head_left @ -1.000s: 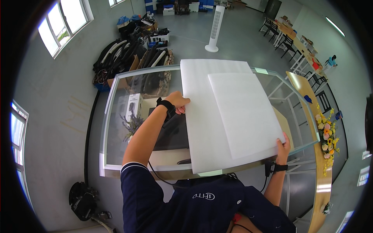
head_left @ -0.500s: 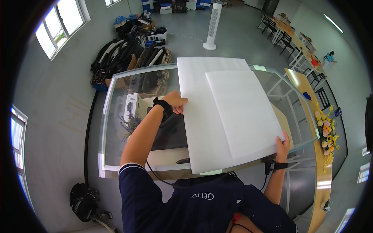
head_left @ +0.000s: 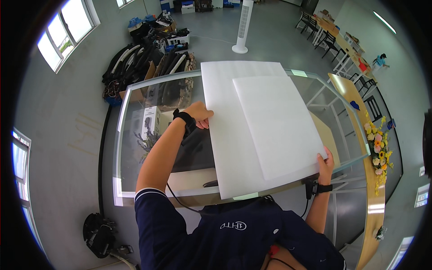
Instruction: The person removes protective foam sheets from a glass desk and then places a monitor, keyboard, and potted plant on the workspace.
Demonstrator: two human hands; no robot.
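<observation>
Two white foam sheets are in front of me over a glass-topped table (head_left: 128, 180). The larger foam sheet (head_left: 225, 135) lies beneath, and the smaller foam sheet (head_left: 279, 126) rests on its right part, slightly tilted. At the larger sheet's left edge, my left hand (head_left: 200, 114) is closed, with the fingers bent and the thumb on the edge. My right hand (head_left: 326, 161) pinches the lower right corner of the sheets, thumb on top; whether it holds one or both sheets is hard to tell.
Under the glass are a white box (head_left: 151, 118), a lavender sprig (head_left: 147, 141) and a dark flat item (head_left: 193, 155). A wooden table with flowers (head_left: 380, 150) stands to the right. A tower fan (head_left: 243, 27) and piled gear (head_left: 130, 63) are beyond. Another person (head_left: 381, 60) is far right.
The whole view has shifted slightly, so the sheets and both hands appear a little higher and further left. Both hands keep their places on the sheets.
</observation>
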